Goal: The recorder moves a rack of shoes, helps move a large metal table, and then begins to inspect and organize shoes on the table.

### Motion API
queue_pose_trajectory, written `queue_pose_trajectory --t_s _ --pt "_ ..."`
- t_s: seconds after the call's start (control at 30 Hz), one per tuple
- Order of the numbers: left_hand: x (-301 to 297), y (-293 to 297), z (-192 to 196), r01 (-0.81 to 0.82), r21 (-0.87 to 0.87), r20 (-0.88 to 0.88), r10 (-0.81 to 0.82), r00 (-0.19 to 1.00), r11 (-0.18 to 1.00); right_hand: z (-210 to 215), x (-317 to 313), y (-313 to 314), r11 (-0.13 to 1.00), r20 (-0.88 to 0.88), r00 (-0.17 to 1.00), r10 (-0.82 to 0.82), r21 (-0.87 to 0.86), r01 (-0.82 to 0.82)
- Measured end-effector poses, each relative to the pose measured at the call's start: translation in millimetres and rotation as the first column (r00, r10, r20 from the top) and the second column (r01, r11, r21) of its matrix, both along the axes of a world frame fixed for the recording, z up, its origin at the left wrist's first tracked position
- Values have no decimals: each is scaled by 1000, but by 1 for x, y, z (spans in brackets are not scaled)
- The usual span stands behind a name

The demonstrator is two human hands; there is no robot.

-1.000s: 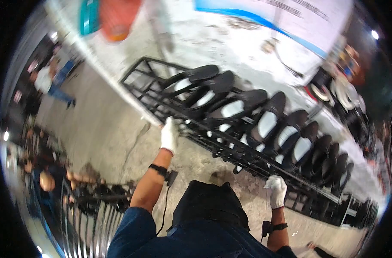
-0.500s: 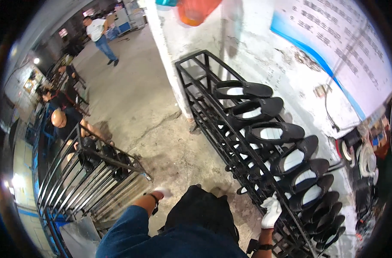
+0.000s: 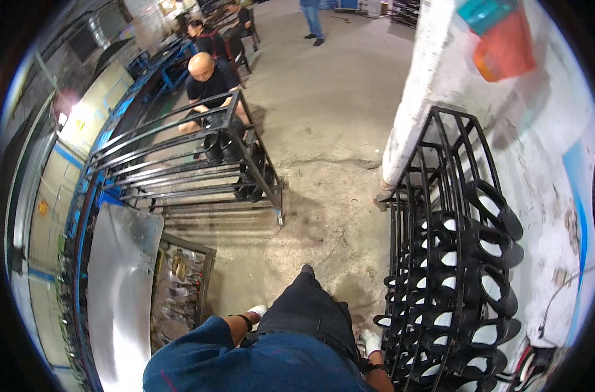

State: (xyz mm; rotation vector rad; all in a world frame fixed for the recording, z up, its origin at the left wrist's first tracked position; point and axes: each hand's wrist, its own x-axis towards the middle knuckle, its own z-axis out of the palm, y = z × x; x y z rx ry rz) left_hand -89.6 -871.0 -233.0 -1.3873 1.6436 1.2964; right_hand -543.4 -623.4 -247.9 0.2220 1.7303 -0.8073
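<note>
My left hand (image 3: 258, 310), in a white glove, hangs beside my dark trousers. It is small and smeared in the head view, and its fingers cannot be made out. My right hand (image 3: 372, 341), also white-gloved, is low at my right side, close to the near left edge of a tall black metal rack (image 3: 459, 261). Whether it touches the rack cannot be told. Rows of black shoes (image 3: 500, 291) with pale insoles fill the rack's tiers. Nothing shows in either hand.
A second black rack (image 3: 180, 151) at left holds several black shoes (image 3: 222, 147). Behind it sits a person (image 3: 209, 81); others sit along a blue workbench. Someone in jeans (image 3: 312, 19) stands far off. A metal sheet (image 3: 124, 274) lies near left; a white pillar (image 3: 412, 98) stands right.
My view has swung right to left, so the left rack shows more fully. My right hand, earlier at the shoe rack's frame, is now lower and nearer my body. The left hand still hangs.
</note>
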Motion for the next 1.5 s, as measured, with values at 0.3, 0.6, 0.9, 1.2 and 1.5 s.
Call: queue_pose_trajectory --t_s 0.3,0.6,0.9,1.2,1.5 --pt "0 -57 -5 -14 -32 -70 12 997 999 34 -38 -96 983 21 992 -127 -129 129" --pt "-11 -164 15 -174 -343 -119 141 983 923 34 -32 -195 997 18 998 55 -56 -54" --pt "22 -288 152 -845 -353 -571 622 535 402 46 6 -423 450 -778 395 488 -163 -878" --pt "9 -463 255 -824 508 -778 279 -564 -249 224 133 -696 45 -932 287 222 -284 -958" --pt "14 -572 289 -591 681 -671 -46 -740 -433 285 212 -892 36 -878 440 187 -441 -897"
